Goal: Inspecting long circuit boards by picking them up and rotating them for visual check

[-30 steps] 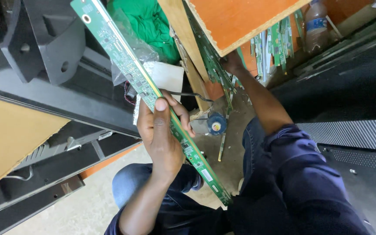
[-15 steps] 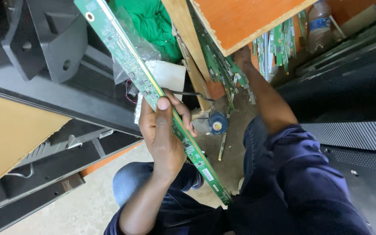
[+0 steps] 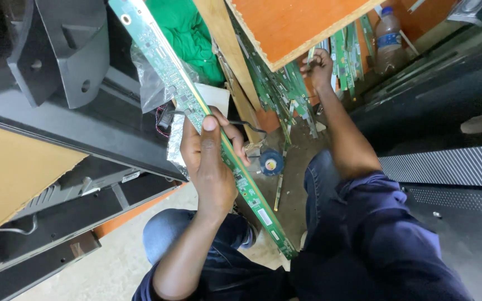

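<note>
Green circuit strip (image 3: 168, 78) in left hand (image 3: 210, 159), right hand (image 3: 319, 67) among boards (image 3: 277, 92)

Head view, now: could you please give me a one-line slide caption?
Left hand holds a long green circuit board strip; right hand reaches into stacked green boards under an orange shelf.

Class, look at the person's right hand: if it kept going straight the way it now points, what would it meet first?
The right hand reaches toward the narrow green circuit-board strips stacked under the orange wooden shelf. It would probably meet those strips first; its fingers may touch one already, but depth is unclear.
</note>
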